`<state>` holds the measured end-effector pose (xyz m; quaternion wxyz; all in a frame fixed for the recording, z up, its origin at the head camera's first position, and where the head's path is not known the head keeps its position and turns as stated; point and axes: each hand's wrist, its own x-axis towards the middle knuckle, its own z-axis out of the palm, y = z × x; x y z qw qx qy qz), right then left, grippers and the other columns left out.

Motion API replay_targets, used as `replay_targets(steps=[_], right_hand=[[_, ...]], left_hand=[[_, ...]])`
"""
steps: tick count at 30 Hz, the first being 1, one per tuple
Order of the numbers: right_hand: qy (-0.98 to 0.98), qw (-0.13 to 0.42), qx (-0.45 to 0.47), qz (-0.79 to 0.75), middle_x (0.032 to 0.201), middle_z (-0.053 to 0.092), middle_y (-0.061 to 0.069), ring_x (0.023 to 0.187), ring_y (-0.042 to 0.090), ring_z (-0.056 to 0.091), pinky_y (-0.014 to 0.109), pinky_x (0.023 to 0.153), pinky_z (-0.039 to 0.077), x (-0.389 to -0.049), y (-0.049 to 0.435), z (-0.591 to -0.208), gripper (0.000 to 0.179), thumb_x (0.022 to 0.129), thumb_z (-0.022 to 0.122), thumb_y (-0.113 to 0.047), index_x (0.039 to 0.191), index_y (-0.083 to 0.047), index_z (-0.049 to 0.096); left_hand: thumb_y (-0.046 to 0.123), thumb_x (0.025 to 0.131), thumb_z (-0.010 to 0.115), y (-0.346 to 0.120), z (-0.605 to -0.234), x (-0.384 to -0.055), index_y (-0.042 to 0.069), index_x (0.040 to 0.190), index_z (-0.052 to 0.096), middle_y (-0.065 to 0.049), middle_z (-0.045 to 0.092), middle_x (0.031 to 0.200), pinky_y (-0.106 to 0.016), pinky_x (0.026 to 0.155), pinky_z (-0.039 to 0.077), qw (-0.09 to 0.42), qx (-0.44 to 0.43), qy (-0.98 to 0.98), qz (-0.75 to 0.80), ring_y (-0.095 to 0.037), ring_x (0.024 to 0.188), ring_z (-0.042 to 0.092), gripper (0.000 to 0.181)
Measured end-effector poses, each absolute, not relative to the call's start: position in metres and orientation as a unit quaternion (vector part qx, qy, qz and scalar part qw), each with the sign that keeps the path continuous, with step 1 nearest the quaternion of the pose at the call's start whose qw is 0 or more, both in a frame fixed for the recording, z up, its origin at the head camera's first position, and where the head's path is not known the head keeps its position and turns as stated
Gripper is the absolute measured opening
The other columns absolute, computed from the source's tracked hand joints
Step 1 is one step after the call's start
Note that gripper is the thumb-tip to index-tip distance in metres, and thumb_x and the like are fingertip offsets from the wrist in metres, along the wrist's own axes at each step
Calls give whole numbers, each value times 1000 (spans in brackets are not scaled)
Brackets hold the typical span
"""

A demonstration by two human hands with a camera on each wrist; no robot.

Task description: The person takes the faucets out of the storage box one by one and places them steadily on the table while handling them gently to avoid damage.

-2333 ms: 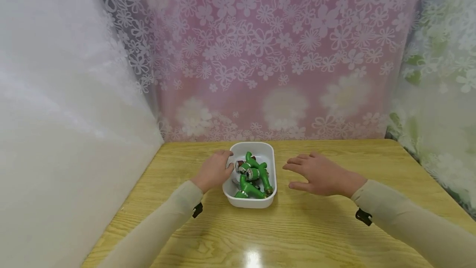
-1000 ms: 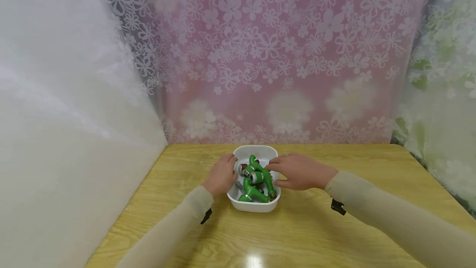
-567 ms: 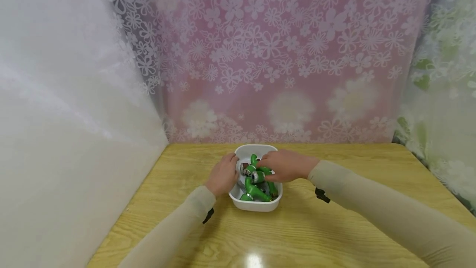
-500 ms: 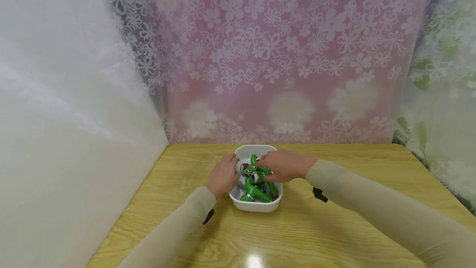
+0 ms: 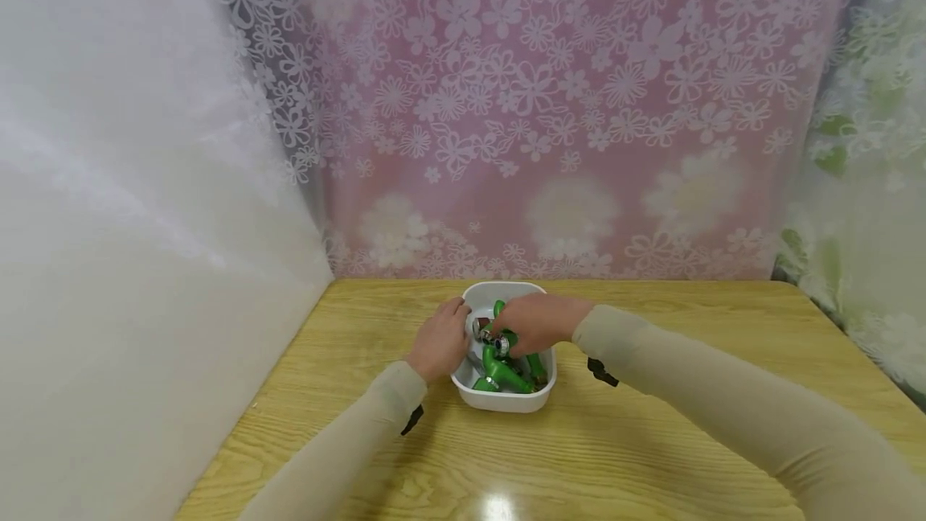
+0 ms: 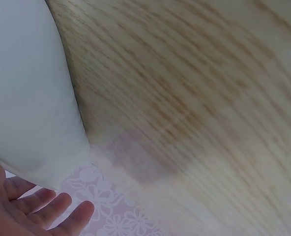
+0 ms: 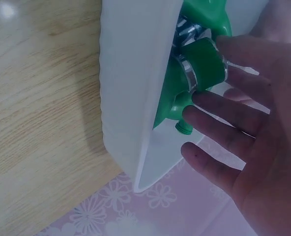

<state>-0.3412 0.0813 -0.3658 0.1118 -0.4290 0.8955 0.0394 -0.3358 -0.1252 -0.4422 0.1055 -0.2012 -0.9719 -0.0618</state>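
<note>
A white plastic tub on the table holds several green curved pipe-like pieces with silver bands, lying in a jumble. Within it a reddish-brown piece with a silver ring also shows. My right hand reaches over the tub's right rim. Thumb and a finger close around the silver-banded end of one green piece in the right wrist view, its other fingers loosely extended. My left hand lies along the tub's left rim. Its fingers are relaxed in the left wrist view, beside the tub's outer wall.
The wooden table extends around the tub. A pink floral curtain hangs right behind its back edge. White sheeting stands along the left, and a green-and-white floral curtain along the right.
My right hand has come in from the right, over the rim and down onto a green piece. My left hand stays by the left rim. The view has shifted slightly.
</note>
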Motion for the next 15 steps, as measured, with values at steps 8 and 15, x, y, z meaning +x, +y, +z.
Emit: replay_targets(steps=[8, 15], right_hand=[[894, 106, -434, 43, 110, 71, -10, 96, 7, 65, 34, 90, 56, -344, 75, -374, 34, 90, 76, -23, 123, -26, 70], [891, 102, -440, 56, 100, 71, -9, 86, 5, 62, 30, 83, 56, -343, 71, -376, 27, 92, 73, -18, 118, -24, 69]], left_hand=[[17, 100, 55, -125, -438, -334, -1, 142, 50, -16, 43, 153, -42, 110, 47, 96, -208, -973, -33, -28, 141, 45, 45], [17, 101, 54, -124, -437, -332, -3, 143, 48, -16, 41, 154, -40, 111, 46, 87, -202, -975, -28, -28, 142, 43, 47]])
